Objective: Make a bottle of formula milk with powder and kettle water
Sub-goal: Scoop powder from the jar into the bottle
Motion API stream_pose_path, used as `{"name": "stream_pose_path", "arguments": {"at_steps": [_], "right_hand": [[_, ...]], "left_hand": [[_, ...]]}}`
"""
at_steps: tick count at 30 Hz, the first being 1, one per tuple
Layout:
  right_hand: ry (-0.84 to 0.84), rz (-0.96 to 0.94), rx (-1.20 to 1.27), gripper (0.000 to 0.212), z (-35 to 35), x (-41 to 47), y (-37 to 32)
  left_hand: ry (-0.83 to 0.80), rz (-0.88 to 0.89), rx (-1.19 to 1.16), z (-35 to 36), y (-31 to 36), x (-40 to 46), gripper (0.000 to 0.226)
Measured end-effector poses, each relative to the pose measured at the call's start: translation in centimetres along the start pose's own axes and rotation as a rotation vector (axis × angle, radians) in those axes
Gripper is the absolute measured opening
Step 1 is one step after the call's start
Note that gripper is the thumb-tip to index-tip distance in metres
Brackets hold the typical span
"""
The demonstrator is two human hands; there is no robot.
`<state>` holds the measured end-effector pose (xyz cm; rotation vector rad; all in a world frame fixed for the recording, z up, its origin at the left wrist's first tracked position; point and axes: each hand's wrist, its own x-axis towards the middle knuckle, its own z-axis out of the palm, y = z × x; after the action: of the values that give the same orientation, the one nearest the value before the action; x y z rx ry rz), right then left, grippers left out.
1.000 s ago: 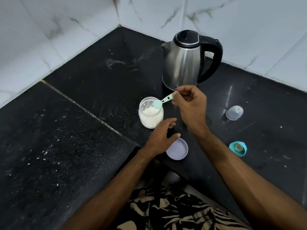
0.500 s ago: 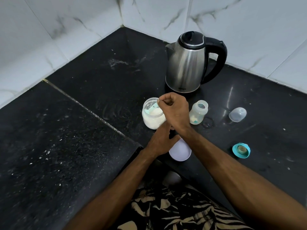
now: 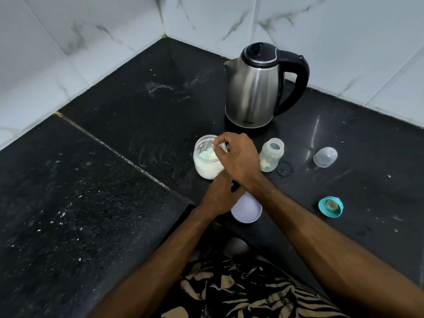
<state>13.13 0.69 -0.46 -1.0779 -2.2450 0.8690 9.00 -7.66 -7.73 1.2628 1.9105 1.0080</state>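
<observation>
A clear jar of white powder [image 3: 205, 165] stands open on the black counter. My right hand [image 3: 238, 157] is over its mouth, pinching a pale green scoop [image 3: 210, 154] that dips into the powder. My left hand [image 3: 220, 196] rests at the jar's near side, partly under the right wrist; whether it grips the jar is hidden. A small baby bottle [image 3: 270, 156], open on top with a little powder inside, stands just right of my right hand. The steel kettle [image 3: 254, 88] with its black handle stands behind.
The jar's pale round lid [image 3: 247, 212] lies near the counter edge under my wrists. A clear bottle cap [image 3: 325, 157] and a teal collar with teat [image 3: 330, 206] lie to the right. A dark ring [image 3: 285, 169] lies beside the bottle. Tiled walls close the corner.
My right hand carried the scoop from beside the kettle leftwards and down into the jar. The baby bottle, hidden behind that hand before, now shows.
</observation>
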Motion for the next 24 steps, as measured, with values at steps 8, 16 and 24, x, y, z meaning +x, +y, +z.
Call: {"name": "stream_pose_path", "arguments": {"at_steps": [8, 16, 24], "right_hand": [[0.075, -0.016, 0.175, 0.005, -2.1, 0.0, 0.2], [0.171, 0.044, 0.349, 0.004, -5.0, 0.5, 2.5], [0.221, 0.156, 0.515, 0.005, -9.0, 1.1, 6.0]], "left_hand": [[0.021, 0.042, -0.02, 0.2, 0.1, 0.3, 0.034], [0.059, 0.049, -0.102, 0.9, 0.8, 1.2, 0.047], [0.155, 0.084, -0.14, 1.8, 3.1, 3.8, 0.061]]}}
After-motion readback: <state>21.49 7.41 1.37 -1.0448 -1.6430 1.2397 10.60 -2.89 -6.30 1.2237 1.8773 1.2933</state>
